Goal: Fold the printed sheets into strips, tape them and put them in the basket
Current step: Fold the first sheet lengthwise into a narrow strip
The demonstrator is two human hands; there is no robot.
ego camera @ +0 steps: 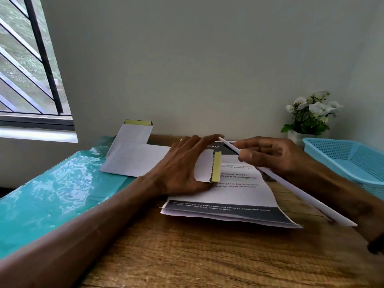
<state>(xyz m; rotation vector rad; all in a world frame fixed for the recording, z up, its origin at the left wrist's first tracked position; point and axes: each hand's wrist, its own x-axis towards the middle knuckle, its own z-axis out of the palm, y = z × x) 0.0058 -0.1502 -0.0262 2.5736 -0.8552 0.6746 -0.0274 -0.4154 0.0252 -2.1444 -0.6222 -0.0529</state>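
1. A wooden table (187,256) is seen nearest the camera; all places below are given relative to the stack of printed sheets (224,204) lying on it.
2. The stack is placed at the middle of the table, its dark printed band toward the camera and its near right corner slightly curled.
3. The left hand (182,163) is laid on the stack's far left part. Its fingers are spread wide and nearly straight, and a white folded piece (204,166) edged with a yellow strip (217,167) is framed between thumb and forefinger. Whether the piece is pressed or only touched cannot be told.
4. The right hand (268,156) is held above the stack's far right part. A long, narrow folded paper strip (291,186) is pinched between thumb and curled fingers; the strip runs diagonally from the stack's far edge out past its near right corner.
5. To the left of the stack, a teal glossy surface (52,194) is seen, with a larger white folded sheet (133,154) lying on it, a second yellow-edged end (138,122) at its far side.
6. To the right of the stack, a blue mesh basket (342,161) is set; its contents cannot be seen.
7. Beyond the basket, a white pot of white flowers (311,113) stands against the wall.
8. Far left of the stack, a barred window (31,69) is noted.
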